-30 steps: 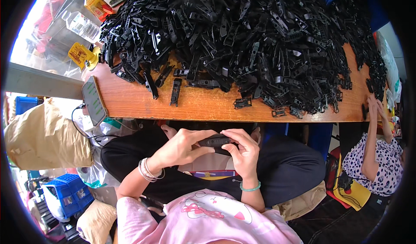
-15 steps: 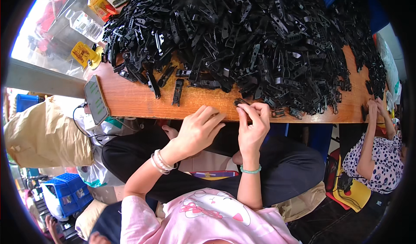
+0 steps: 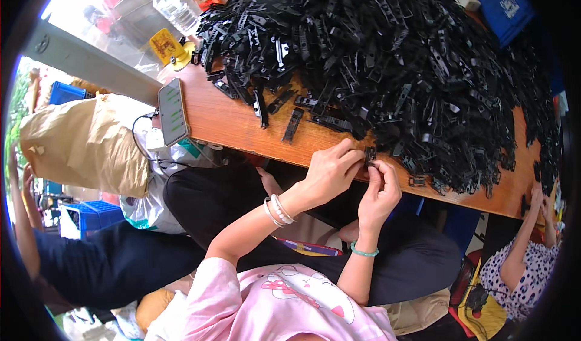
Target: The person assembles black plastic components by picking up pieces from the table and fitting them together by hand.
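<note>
Just over the table's front edge, my right hand [image 3: 378, 193] pinches a small black slotted plastic part [image 3: 370, 155] upright between thumb and fingertips. My left hand [image 3: 331, 170] meets it from the left, its thumb and fingers closed at the side of the same part. The fingertips hide the part's lower end. Behind both hands rises a large heap of similar black parts [image 3: 375, 56], narrow and slotted. One loose part [image 3: 293, 125] lies apart on the wood to the left of the heap, and a few more [image 3: 426, 185] lie by the edge to the right.
The wooden table [image 3: 230, 126] has a phone-like device [image 3: 173, 112] with a cable at its left corner. Beyond it stand a yellow holder [image 3: 166, 47] and a clear bottle [image 3: 173, 7]. A blue bin [image 3: 507, 8] is at the far right. Another person's hands [image 3: 538, 202] work at the right end.
My left hand has moved in to the part that my right hand holds, and the part now stands upright. The whole view has shifted and tilted. Another person's legs now show at the left.
</note>
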`<state>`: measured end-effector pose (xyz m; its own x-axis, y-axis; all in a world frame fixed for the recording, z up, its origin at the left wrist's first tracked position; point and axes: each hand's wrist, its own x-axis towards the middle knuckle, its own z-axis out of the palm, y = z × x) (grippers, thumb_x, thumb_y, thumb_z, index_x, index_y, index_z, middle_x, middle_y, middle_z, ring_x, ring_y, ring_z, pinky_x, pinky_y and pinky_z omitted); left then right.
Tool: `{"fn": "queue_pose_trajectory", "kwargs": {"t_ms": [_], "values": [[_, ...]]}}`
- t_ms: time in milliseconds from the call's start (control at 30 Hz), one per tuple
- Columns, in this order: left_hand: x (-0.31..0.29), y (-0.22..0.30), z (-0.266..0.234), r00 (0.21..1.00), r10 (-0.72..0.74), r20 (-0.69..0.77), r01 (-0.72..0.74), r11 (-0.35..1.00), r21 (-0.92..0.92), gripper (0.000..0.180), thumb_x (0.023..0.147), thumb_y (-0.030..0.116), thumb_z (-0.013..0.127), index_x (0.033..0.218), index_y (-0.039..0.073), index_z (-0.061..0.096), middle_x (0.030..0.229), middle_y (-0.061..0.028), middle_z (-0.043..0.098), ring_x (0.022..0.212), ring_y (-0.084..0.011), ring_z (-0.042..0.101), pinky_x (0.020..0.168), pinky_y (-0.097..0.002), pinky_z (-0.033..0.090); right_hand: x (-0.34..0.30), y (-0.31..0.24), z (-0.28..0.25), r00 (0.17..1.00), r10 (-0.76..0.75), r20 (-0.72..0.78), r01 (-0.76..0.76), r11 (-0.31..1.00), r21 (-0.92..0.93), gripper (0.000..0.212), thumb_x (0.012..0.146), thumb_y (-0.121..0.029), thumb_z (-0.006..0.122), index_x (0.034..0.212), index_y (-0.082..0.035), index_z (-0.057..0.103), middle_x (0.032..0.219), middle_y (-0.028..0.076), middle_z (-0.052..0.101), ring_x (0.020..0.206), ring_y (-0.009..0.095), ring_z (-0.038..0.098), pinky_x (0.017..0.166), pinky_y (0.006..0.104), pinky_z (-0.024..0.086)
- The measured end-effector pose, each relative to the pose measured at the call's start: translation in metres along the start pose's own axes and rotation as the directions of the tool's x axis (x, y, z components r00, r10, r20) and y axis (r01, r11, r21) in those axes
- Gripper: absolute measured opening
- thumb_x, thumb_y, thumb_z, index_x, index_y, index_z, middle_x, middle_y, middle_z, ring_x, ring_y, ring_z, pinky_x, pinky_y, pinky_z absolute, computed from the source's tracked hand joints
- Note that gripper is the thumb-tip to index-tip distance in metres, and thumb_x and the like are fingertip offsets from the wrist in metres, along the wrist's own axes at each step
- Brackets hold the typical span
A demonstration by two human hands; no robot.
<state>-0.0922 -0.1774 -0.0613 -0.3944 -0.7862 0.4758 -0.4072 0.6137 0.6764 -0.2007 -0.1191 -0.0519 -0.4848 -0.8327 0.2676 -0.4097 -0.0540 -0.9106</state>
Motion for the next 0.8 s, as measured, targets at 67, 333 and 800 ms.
{"fn": "queue_pose_trajectory", "kwargs": {"t_ms": [67, 333, 800], "values": [[0.003, 0.004, -0.003, 0.998, -0.065, -0.002, 0.065, 0.998, -0.014, 0.020, 0.075, 0.003, 0.067, 0.095, 0.005, 0.061, 0.080, -0.0089, 0.055, 0.065, -0.0275, 0.060, 0.054, -0.0355, 0.048, 0.000, 0.000, 0.002, 1.000, 0.006, 0.008, -0.006, 1.000, -0.001, 0.003, 0.087, 0.002, 0.056, 0.089, 0.004, 0.058, 0.080, 0.012, 0.060, 0.071, 0.024, 0.059, 0.066, 0.0302, 0.047], [0.002, -0.006, -0.017, 0.993, 0.045, 0.111, -0.053, 0.996, 0.068, 0.018, 0.074, 0.003, 0.064, 0.093, 0.003, 0.061, 0.085, -0.0082, 0.055, 0.065, -0.0265, 0.060, 0.053, -0.0346, 0.049, -0.001, -0.005, 0.005, 0.997, -0.078, 0.029, 0.078, 0.997, 0.003, 0.004, 0.088, 0.000, 0.056, 0.090, 0.003, 0.058, 0.086, 0.012, 0.061, 0.079, 0.025, 0.060, 0.073, 0.0316, 0.047], [-0.007, 0.003, -0.055, 0.996, -0.009, 0.084, 0.005, 0.999, 0.045, 0.018, 0.077, 0.007, 0.068, 0.091, 0.004, 0.059, 0.081, -0.0092, 0.056, 0.064, -0.0272, 0.059, 0.054, -0.0357, 0.048, -0.022, -0.002, 0.009, 1.000, 0.008, 0.015, -0.010, 0.976, 0.217, 0.012, 0.094, -0.006, 0.050, 0.102, 0.003, 0.054, 0.109, 0.014, 0.060, 0.083, 0.017, 0.063, 0.068, 0.0256, 0.051]]}}
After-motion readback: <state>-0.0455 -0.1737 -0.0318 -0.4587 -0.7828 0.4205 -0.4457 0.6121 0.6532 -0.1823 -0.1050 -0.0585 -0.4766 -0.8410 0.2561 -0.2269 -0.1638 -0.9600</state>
